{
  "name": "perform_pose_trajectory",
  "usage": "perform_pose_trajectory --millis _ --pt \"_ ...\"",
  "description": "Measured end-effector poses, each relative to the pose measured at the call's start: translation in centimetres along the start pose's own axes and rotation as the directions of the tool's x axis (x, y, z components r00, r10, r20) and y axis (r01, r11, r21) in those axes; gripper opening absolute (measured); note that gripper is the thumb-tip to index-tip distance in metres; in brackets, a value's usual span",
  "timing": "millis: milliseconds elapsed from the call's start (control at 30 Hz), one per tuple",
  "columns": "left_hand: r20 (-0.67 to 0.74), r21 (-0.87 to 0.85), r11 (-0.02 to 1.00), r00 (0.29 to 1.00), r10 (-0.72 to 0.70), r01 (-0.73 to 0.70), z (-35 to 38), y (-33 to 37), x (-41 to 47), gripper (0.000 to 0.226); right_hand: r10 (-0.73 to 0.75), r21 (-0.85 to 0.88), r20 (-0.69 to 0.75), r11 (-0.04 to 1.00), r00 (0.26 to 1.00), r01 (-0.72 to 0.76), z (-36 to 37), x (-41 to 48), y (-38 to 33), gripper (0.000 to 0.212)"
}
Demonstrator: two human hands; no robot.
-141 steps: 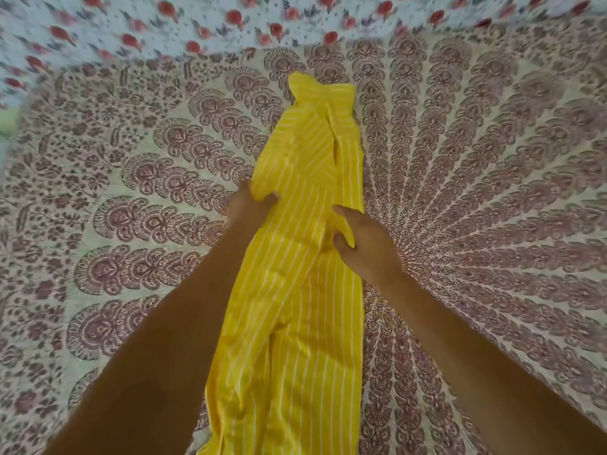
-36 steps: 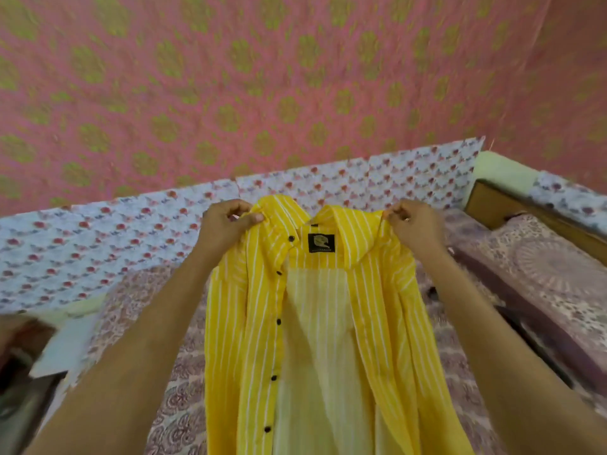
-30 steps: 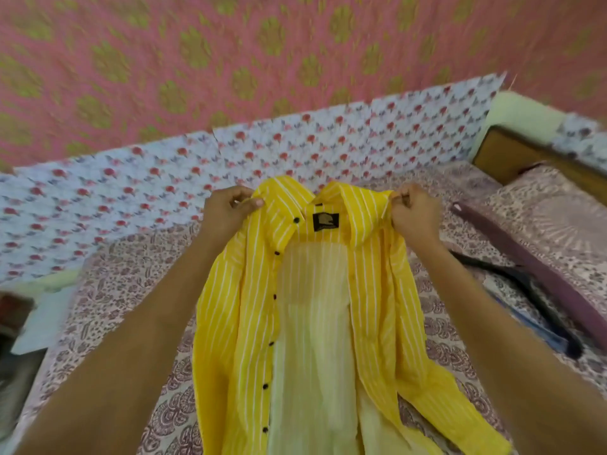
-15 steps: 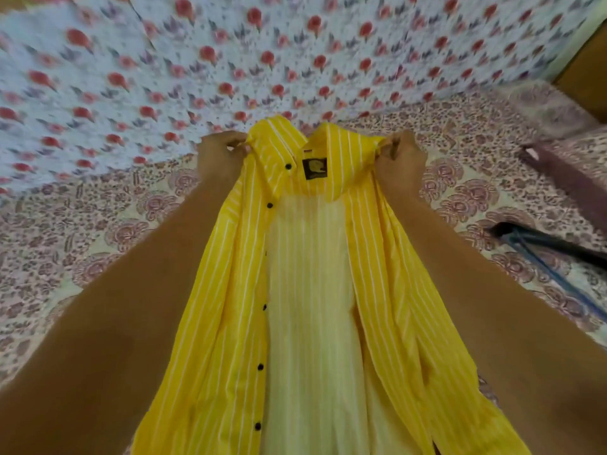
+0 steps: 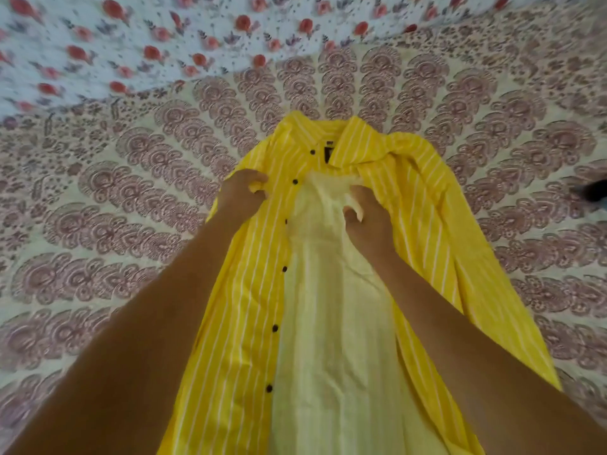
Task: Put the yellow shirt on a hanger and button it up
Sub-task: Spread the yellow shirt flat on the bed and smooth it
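The patterned bedspread (image 5: 98,192) lies under everything; the left hand (image 5: 241,195) pinches the shirt (image 5: 427,208) by its button-side panel; it lies open on the bed, collar farthest away, pale inside up; the right hand (image 5: 368,215) bunches that inner cloth in curled fingers; a blurred dark thing (image 5: 591,191) sits far right.

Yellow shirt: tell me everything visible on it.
The shirt is yellow with thin white stripes, a light woven cloth by the look. It lies unbuttoned and spread open on the bedspread, with the collar away from the camera and a dark label at the neck. Dark buttons run down one front edge, and the pale inside of the back shows between the fronts. The left hand grips the front with the buttons near its top, and the right hand bunches the pale inner cloth. No hanger is in it.
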State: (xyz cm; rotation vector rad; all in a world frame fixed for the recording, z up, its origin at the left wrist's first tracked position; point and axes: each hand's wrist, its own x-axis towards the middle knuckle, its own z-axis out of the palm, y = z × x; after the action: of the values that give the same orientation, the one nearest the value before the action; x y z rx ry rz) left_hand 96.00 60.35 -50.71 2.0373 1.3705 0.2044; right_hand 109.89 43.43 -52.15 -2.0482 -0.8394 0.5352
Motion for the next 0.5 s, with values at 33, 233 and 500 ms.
perform_pose_trajectory --millis 33,233,500 --pt "-0.036 0.017 1.000 0.999 0.011 -0.010 -0.4 -1.1 -1.3 0.029 -0.007 0.029 0.019 1.000 1.000 0.006 0.7 -1.5 -0.4 0.036" --pt "-0.143 0.091 0.981 0.977 -0.156 0.170 -3.6 -7.8 -9.0 0.030 0.128 0.016 0.292 0.990 0.948 -0.139 4.8 -9.5 -2.7 0.025" --pt "-0.061 0.012 0.929 0.927 -0.369 0.371 -4.4 -11.8 -16.8 0.033 0.475 -0.161 0.271 0.880 0.837 -0.447 8.8 -15.6 -3.2 0.033"
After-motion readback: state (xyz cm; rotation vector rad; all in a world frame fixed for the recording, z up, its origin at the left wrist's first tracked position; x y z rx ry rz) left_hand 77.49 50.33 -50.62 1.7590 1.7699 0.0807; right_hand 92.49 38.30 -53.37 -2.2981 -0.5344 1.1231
